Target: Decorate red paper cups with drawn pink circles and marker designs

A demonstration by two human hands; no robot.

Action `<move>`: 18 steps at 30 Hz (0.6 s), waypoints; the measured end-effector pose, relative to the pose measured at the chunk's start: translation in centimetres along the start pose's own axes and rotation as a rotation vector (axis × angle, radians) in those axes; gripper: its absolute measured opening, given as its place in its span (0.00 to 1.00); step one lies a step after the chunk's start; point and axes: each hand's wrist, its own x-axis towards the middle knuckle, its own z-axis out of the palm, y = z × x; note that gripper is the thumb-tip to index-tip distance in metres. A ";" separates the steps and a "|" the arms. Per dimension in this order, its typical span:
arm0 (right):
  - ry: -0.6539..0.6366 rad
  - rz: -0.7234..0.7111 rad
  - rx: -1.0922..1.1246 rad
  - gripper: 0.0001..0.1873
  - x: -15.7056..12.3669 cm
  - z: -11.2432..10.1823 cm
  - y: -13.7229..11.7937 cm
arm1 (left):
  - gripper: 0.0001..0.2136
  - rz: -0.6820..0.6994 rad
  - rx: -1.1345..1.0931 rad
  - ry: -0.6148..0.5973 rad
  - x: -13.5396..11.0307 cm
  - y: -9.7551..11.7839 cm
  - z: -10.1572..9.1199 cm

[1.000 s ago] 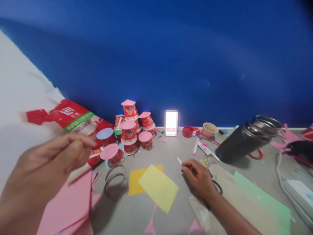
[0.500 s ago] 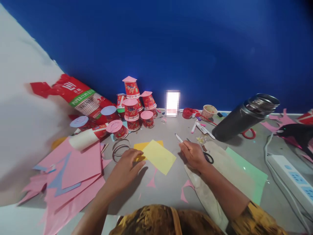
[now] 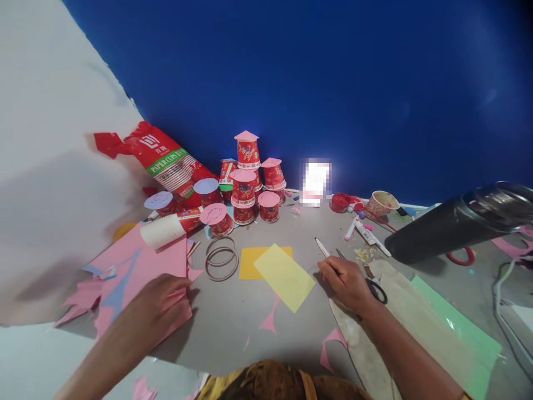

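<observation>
My right hand [image 3: 339,280] is closed around a white marker pen [image 3: 321,247], its dark tip pointing away from me above the table. Black-handled scissors [image 3: 378,291] lie beside and partly beneath that hand. My left hand [image 3: 166,303] is at the right edge of the pink paper sheets [image 3: 160,261], thumb and fingers curled around pink paper. The forearm hides part of the pile. Between the hands, a pale yellow sheet [image 3: 285,278] overlaps an orange-yellow sheet [image 3: 249,264]. Two grey rings [image 3: 221,265] lie left of them.
Red paper cups [image 3: 244,191] with pink paper tops are stacked at the back. A red paper-cup bag [image 3: 169,161] leans at left. A dark flask [image 3: 449,225] stands right, near a green sheet [image 3: 456,328]. A bright phone-like rectangle [image 3: 316,180] is blurred out.
My left hand has moved left from the yellow sheets to the pink paper. The right hand still holds the marker. The view has shifted, so the table's things appear further right.
</observation>
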 end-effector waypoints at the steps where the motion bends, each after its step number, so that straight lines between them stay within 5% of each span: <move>1: -0.004 0.001 0.002 0.27 0.0 0.0 0.1 | 0.15 0.027 0.070 0.106 -0.1 -1.0 -1.1; 5: -0.018 -0.019 -0.009 0.26 -0.2 0.3 0.2 | 0.17 -0.025 0.302 0.285 -0.1 -2.2 -3.6; 13: 0.030 -0.100 -0.028 0.26 -0.5 0.7 0.7 | 0.29 0.060 0.539 0.267 5.7 0.7 -4.6; 18: 0.057 -0.144 -0.032 0.25 -0.3 0.7 0.9 | 0.25 -0.278 0.135 0.348 9.3 -0.9 -7.6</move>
